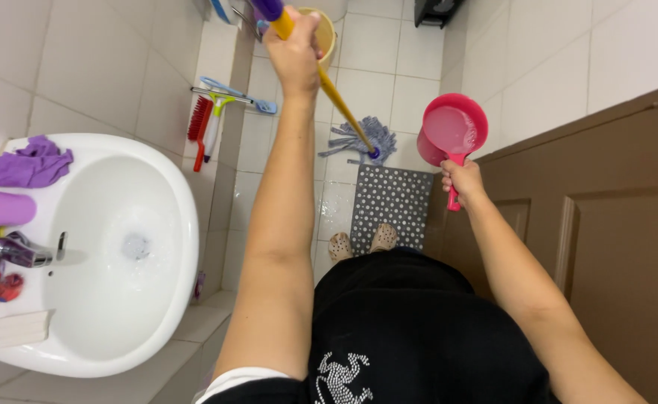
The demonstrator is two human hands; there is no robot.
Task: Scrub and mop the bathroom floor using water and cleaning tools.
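Mop (359, 138), yellow-handled, grey-blue strings splayed.

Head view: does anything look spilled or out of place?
Nothing spilled. The left hand grips the mop handle; the right hand holds the pink water dipper level. Only the purple cloth lies crumpled on the sink rim.

Glossy pink plastic dipper (454, 129), stringy cloth mop (365, 140), shiny tiles (370, 90).

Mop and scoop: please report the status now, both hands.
Left hand shut on mop handle. Right hand shut on pink scoop. Mop head on floor, beside dotted mat.
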